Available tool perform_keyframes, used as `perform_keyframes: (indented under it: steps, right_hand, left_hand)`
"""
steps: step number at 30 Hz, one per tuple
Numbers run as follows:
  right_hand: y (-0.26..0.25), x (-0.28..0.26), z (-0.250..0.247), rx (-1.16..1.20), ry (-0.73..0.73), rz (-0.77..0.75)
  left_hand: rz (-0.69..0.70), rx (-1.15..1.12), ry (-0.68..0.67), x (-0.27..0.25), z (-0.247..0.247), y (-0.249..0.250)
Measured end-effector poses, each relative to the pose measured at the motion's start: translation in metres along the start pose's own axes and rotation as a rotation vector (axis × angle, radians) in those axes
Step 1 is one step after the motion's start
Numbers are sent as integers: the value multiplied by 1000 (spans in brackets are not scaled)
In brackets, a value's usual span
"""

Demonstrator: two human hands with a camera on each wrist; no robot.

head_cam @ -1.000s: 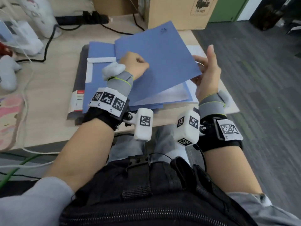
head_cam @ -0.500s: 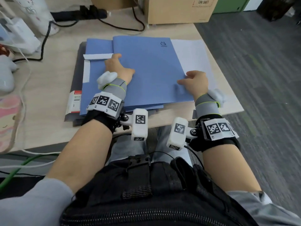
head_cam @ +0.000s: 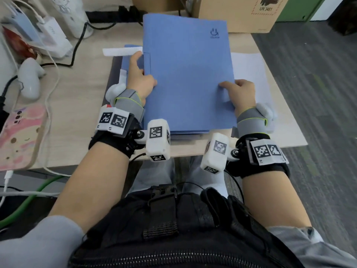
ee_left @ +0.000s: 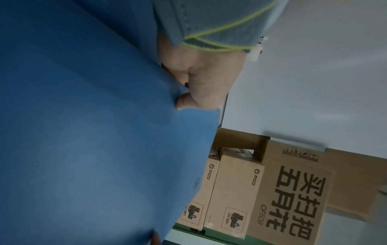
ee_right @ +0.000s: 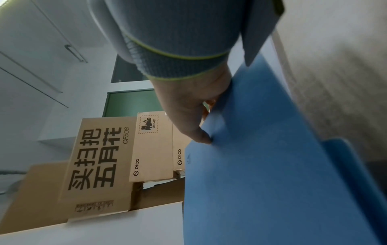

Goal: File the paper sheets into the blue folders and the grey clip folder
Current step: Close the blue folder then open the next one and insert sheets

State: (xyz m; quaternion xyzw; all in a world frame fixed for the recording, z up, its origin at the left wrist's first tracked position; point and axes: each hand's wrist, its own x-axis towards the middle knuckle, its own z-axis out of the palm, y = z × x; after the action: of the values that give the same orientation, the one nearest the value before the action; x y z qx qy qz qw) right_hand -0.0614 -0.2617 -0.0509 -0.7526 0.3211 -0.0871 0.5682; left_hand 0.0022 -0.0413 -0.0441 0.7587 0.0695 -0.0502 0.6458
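A closed blue folder (head_cam: 185,74) with a small logo at its far right corner is held between both hands above the stack on the desk. My left hand (head_cam: 140,80) grips its left spine edge, thumb on top (ee_left: 201,79). On the right edge, my right hand (head_cam: 239,93) pinches the cover, thumb pressed onto it (ee_right: 192,112). Beneath lie a second blue folder (head_cam: 133,48) with a white strip (head_cam: 121,51) and the dark grey clip folder (head_cam: 116,74). White paper sheets (head_cam: 249,74) lie flat to the right, partly under the held folder.
Cardboard boxes (head_cam: 237,12) stand at the desk's far edge. On the left are a white controller (head_cam: 30,80), a charger with cables (head_cam: 52,37) and a pink pad (head_cam: 19,136). The desk's right edge (head_cam: 286,105) drops to grey carpet.
The open cover was swung down and the folder closed. Both hands then took its side edges, and it now sits squarer and farther from me, over the stack.
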Motion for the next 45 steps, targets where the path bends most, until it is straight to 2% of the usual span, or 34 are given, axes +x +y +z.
perform_keyframes:
  steps: [6, 10, 13, 15, 19, 21, 23, 26, 30, 33, 35, 40, 45]
  right_hand:
    - [-22, 1, 9, 213, -113, -27]
    - [-26, -2, 25, 251, -91, -100]
    - [-24, -6, 32, 270, -81, -121]
    - [-24, -8, 34, 289, -92, -119]
    - [-24, -9, 32, 319, -102, -124]
    - [-26, -9, 30, 315, -108, -131]
    - [-27, -9, 29, 305, -118, -140]
    - [-28, -8, 27, 275, -129, -156]
    - [-33, -5, 26, 205, -123, -204]
    - [-39, -3, 25, 160, -107, -242]
    - [-40, -3, 26, 162, -103, -251]
    - [-35, -4, 32, 212, -106, -229]
    - [-28, -8, 35, 325, -134, -172]
  left_hand:
    - [76, 60, -150, -6, -21, 1]
    - [106, 124, -155, -5, -37, 1]
    - [79, 262, -179, -1, -50, 5]
    - [70, 425, -113, 6, -61, 10]
    - [175, 899, 190, 15, -80, 21]
    - [204, 1041, 242, 19, -86, 25]
    - [226, 1107, 202, 27, -90, 26]
    - [287, 946, 62, 30, -90, 30]
    - [304, 876, 39, 25, -90, 41]
    - [237, 811, 1, 25, -91, 44]
    - [179, 666, 14, 27, -89, 43]
    - [-114, 345, 63, 27, -74, 42]
    - [-118, 37, -34, 26, -76, 28]
